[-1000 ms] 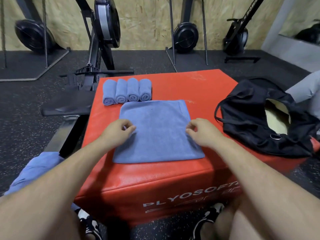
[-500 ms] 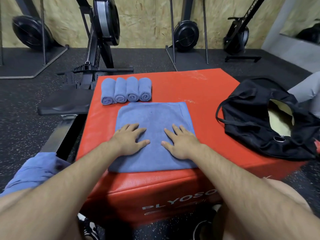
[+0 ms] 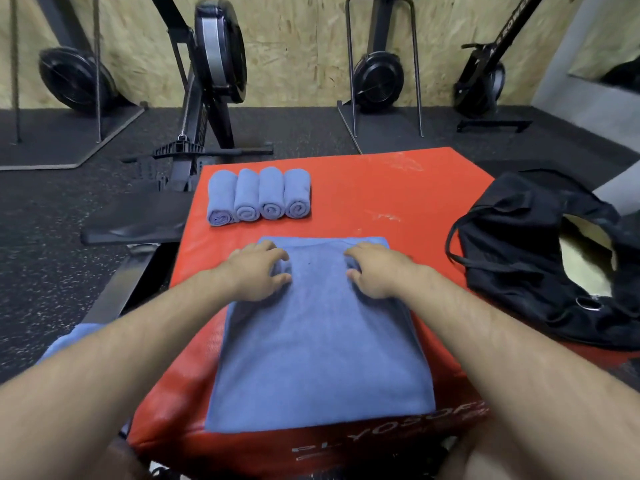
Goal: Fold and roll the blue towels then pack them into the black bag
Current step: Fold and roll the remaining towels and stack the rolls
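A folded blue towel (image 3: 318,348) lies flat on the red foam box (image 3: 398,188), reaching to the box's near edge. My left hand (image 3: 256,271) and my right hand (image 3: 377,271) sit at the towel's far end, fingers curled over that edge and thumbs against the cloth, which bunches slightly under them. Behind the flat towel, several rolled blue towels (image 3: 259,195) lie side by side at the box's far left. The black bag (image 3: 519,258) lies open on the box's right side, showing a pale lining.
More blue cloth (image 3: 65,341) lies low on the left beside the box. A black rowing machine (image 3: 194,133) stands just behind and left of the box. Other machines line the wooden wall. Black rubber floor surrounds the box.
Both hands slid from the towel's middle, where they pressed flat, up to its far edge and curled their fingers on it. The view has moved closer to the box.
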Tool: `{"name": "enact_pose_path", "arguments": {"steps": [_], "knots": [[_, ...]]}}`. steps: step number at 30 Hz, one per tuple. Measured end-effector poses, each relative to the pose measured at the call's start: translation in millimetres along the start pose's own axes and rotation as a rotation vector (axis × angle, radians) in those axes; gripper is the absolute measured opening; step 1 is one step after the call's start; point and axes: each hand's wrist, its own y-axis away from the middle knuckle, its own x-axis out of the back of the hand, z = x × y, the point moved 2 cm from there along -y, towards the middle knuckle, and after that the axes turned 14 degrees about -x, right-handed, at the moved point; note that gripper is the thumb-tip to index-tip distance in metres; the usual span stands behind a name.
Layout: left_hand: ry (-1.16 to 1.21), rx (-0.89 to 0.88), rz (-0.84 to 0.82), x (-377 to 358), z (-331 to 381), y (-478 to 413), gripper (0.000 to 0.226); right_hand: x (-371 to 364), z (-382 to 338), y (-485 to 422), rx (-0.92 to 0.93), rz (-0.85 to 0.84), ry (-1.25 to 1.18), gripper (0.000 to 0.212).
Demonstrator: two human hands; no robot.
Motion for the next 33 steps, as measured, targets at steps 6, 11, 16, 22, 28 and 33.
{"name": "enact_pose_path", "arguments": {"steps": [6, 11, 16, 22, 28, 33], "knots": [[0.034, 0.044, 0.101, -16, -25, -39, 0.035, -11, -14, -49, 0.059, 0.117, -0.166, 0.038], [0.093, 0.044, 0.175, -15, -35, -52, 0.019, -12, -29, -71, 0.072, 0.128, -0.121, 0.038], [0.099, 0.02, 0.214, -16, -47, -46, 0.015, -4, -22, -73, 0.055, 0.142, -0.042, 0.024], [0.234, 0.07, 0.215, -9, -64, -32, 0.024, 1, 28, -63, -0.073, 0.09, -0.06, 0.033], [0.33, 0.081, 0.293, -8, -67, -24, 0.016, 5, 60, -52, -0.126, 0.107, -0.418, 0.03], [0.38, 0.133, 0.407, -14, -68, -30, 0.023, 1, 69, -54, -0.245, 0.161, -0.492, 0.022]]}}
